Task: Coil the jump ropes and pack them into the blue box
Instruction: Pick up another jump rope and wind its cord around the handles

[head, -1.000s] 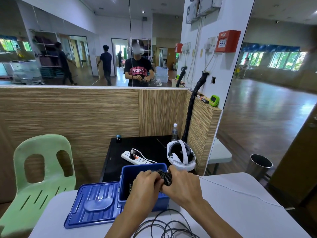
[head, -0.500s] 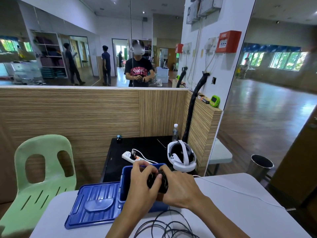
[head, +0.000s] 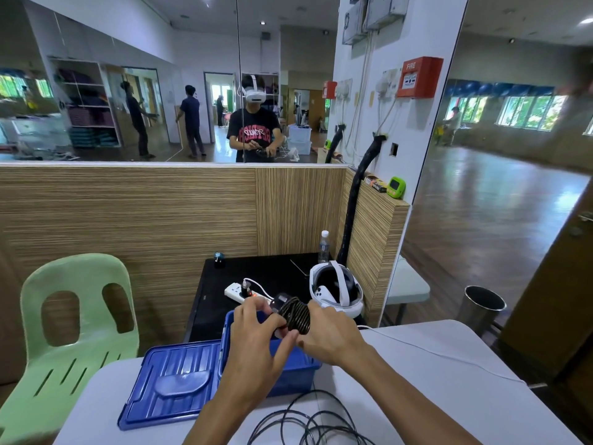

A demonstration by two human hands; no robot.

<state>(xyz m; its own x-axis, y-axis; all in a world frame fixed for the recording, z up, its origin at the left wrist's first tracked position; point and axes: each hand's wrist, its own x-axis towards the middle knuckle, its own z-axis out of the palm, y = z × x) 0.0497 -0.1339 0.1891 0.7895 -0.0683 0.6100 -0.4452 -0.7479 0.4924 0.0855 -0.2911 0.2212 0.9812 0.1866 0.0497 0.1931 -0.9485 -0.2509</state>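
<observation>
— Since half a second ago, what has moved?

— Both hands have lifted the coiled jump rope (head: pixel 294 314) a little higher above the blue box (head: pixel 290 374), and the coil has turned so its wound loops face the camera.

— How do the hands hold it?

— The left hand (head: pixel 256 335) curls round the coil's left side, thumb under it and fingers over the top near a dark handle end. The right hand (head: pixel 330 332) grips the coil's right side, fingers wrapped behind it.

— Where is the box?

— On the white table (head: pixel 449 396), directly below the hands, open. Its blue lid (head: pixel 173 383) lies flat just left of it, touching its side.

— Any other rope?

— A loose black rope (head: pixel 308 425) lies in uncoiled loops on the near edge of the table, between the forearms.

— And beyond?

— A white headset (head: pixel 337 289) and a power strip (head: pixel 239 290) sit on a black desk (head: pixel 256 271) on the far side; a green chair (head: pixel 73 332) stands to the left.
</observation>
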